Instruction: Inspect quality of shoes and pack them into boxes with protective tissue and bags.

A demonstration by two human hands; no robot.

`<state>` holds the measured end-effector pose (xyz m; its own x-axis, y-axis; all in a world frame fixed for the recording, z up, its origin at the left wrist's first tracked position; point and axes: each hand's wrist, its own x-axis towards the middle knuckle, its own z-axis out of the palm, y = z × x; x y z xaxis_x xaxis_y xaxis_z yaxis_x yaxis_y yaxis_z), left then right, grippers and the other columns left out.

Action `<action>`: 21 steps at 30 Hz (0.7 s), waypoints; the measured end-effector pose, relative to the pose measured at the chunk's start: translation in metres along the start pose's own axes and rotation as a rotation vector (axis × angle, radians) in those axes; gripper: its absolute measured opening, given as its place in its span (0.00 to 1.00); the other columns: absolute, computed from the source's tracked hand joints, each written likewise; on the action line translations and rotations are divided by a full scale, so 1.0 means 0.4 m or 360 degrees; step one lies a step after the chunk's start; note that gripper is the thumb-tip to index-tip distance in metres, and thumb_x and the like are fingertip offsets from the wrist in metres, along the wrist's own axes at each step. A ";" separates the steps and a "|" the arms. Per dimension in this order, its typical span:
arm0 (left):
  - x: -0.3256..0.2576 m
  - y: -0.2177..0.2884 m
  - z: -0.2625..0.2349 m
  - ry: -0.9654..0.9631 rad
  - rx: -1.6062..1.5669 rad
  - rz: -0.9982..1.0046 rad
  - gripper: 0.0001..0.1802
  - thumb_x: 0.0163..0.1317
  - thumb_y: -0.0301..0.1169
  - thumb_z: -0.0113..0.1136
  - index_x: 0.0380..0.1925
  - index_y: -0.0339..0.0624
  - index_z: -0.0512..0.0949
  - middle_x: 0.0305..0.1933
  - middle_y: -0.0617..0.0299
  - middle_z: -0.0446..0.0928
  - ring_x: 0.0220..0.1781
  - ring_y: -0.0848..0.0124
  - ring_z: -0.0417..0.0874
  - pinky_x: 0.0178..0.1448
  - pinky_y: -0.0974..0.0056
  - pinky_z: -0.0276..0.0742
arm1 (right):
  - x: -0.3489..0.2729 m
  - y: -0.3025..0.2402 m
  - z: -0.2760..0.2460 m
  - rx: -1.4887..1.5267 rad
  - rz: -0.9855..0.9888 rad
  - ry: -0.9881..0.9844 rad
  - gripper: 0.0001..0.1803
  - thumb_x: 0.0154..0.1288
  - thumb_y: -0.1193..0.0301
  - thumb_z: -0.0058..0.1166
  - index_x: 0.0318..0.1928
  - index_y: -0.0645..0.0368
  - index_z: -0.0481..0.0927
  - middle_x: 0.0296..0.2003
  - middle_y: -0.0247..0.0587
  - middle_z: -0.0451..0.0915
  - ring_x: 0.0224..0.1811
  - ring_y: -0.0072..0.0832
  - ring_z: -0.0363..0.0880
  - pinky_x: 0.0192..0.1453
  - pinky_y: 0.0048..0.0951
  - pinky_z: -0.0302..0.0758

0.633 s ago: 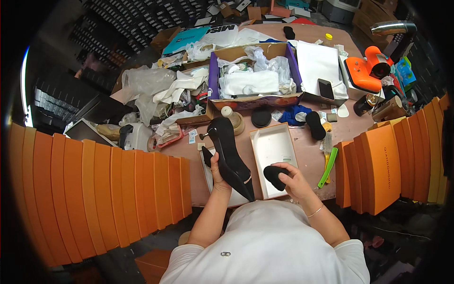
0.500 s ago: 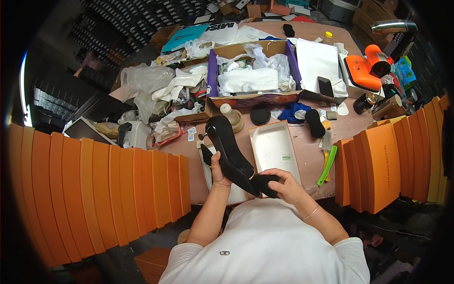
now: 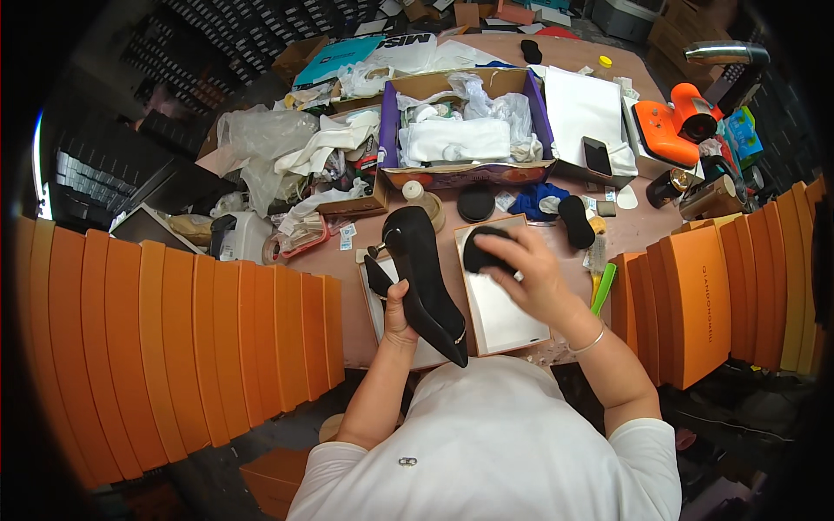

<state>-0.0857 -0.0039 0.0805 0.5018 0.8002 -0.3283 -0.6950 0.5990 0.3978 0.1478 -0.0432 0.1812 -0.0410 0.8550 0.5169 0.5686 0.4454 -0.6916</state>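
My left hand (image 3: 398, 319) is closed around a black high-heeled shoe (image 3: 423, 282), held tilted with its pointed toe toward me and its thin heel up at the left. Another black pointed piece (image 3: 379, 278), perhaps part of a second shoe, shows beside my left thumb. Up and to the right of the shoe, my right hand (image 3: 540, 276) grips a black polishing pad (image 3: 486, 250), apart from the shoe. Below that hand lies an open shoebox half (image 3: 512, 326), white inside with an orange edge. A second box half (image 3: 369, 300) is partly hidden behind the shoe.
Rows of orange shoeboxes (image 3: 182, 347) flank me at left and right (image 3: 695, 304). Beyond are a purple-edged carton (image 3: 391, 130) of cloths, a round black tin (image 3: 476, 204), a dark bone-shaped sponge (image 3: 576, 224), a green-handled brush (image 3: 603, 289), a phone (image 3: 596, 154) and an orange device (image 3: 665, 135).
My right hand has lifted the black pad off the shoe's toe and moved it up, away from me, over the open box half. The left hand still holds the shoe, nearly in place.
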 end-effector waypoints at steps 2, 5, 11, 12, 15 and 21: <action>0.002 0.004 0.018 -0.0010 -0.0026 0.0002 0.29 0.50 0.38 0.66 0.53 0.39 0.72 0.46 0.57 0.79 0.45 0.64 0.83 0.55 0.60 0.80 | -0.022 -0.055 0.013 0.0066 -0.0069 -0.0181 0.25 0.50 0.71 0.66 0.52 0.52 0.79 0.42 0.44 0.76 0.44 0.39 0.74 0.47 0.36 0.69; 0.003 0.012 0.033 -0.0069 0.0065 -0.0008 0.29 0.51 0.38 0.65 0.53 0.39 0.72 0.47 0.56 0.79 0.46 0.63 0.82 0.54 0.60 0.81 | -0.056 -0.074 0.045 0.0133 -0.0170 -0.0252 0.24 0.49 0.73 0.65 0.50 0.53 0.79 0.40 0.43 0.76 0.40 0.39 0.74 0.45 0.37 0.70; 0.008 0.004 0.029 -0.0010 0.0196 -0.0008 0.30 0.51 0.36 0.64 0.55 0.38 0.71 0.47 0.56 0.79 0.46 0.63 0.83 0.52 0.60 0.82 | -0.085 0.015 0.039 0.0049 0.0279 0.0039 0.20 0.50 0.77 0.63 0.47 0.56 0.79 0.37 0.44 0.76 0.37 0.41 0.74 0.43 0.40 0.71; 0.013 0.001 0.037 0.0001 0.0212 -0.0037 0.29 0.51 0.36 0.64 0.54 0.39 0.71 0.46 0.57 0.78 0.46 0.64 0.83 0.52 0.60 0.82 | -0.062 -0.019 0.036 0.0061 0.0066 -0.0038 0.21 0.50 0.77 0.63 0.48 0.57 0.79 0.37 0.44 0.75 0.39 0.41 0.75 0.44 0.38 0.72; 0.022 0.003 0.043 -0.0064 0.0257 0.0018 0.28 0.52 0.35 0.63 0.54 0.39 0.71 0.45 0.57 0.78 0.46 0.66 0.82 0.51 0.62 0.83 | -0.093 -0.094 0.084 0.0105 -0.0009 -0.0352 0.22 0.51 0.78 0.64 0.50 0.57 0.79 0.40 0.45 0.74 0.43 0.42 0.75 0.46 0.36 0.74; 0.043 0.033 0.005 0.0038 0.0035 0.0017 0.27 0.55 0.35 0.63 0.55 0.40 0.69 0.46 0.58 0.78 0.44 0.67 0.83 0.48 0.63 0.84 | -0.197 -0.102 0.042 0.0564 0.0076 -0.0689 0.24 0.50 0.74 0.65 0.51 0.54 0.80 0.40 0.44 0.74 0.42 0.41 0.75 0.46 0.37 0.72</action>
<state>-0.0850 0.0179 0.0816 0.4819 0.8057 -0.3444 -0.6883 0.5913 0.4202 0.1139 -0.1243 0.1602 -0.3980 0.8742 0.2783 0.2706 0.4017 -0.8749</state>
